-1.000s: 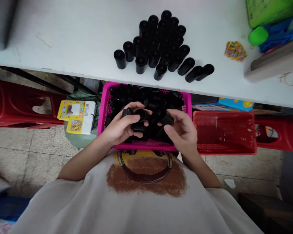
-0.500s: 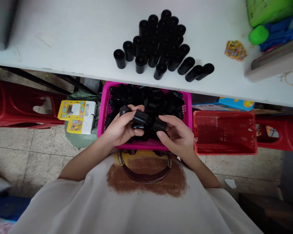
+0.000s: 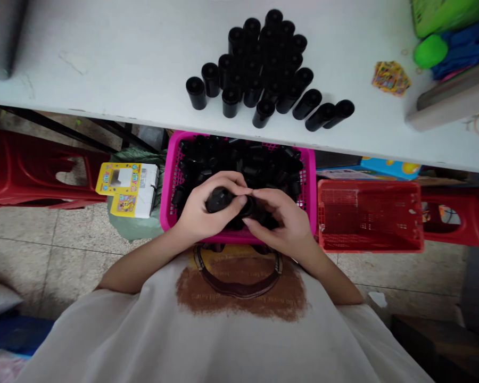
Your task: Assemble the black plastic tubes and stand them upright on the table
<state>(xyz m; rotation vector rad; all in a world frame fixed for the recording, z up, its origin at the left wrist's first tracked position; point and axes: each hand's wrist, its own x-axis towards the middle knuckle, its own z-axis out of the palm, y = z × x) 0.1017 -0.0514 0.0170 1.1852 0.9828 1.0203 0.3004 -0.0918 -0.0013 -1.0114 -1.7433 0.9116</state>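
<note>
A pink basket (image 3: 168, 175) on my lap, under the table edge, is full of small black canisters (image 3: 247, 159). Over its near side my left hand (image 3: 201, 215) is closed around black canisters (image 3: 219, 199). My right hand (image 3: 283, 223) is closed on another black canister (image 3: 255, 208), and the fingertips of both hands meet in the middle. On the white table (image 3: 115, 58) above, several black canisters (image 3: 263, 64) stand packed in a cluster, with three lying on their sides at the cluster's right end.
A red basket (image 3: 369, 215) sits right of the pink one. A yellow and white carton (image 3: 127, 182) lies to the left, with red plastic stools (image 3: 27, 170) beyond. A coloured packet (image 3: 390, 78), a green ball (image 3: 430, 51) and a grey box (image 3: 449, 101) occupy the table's right end.
My hands have drawn together over the basket's near side. The canisters they held apart now meet between my fingers. The view has shifted slightly.
</note>
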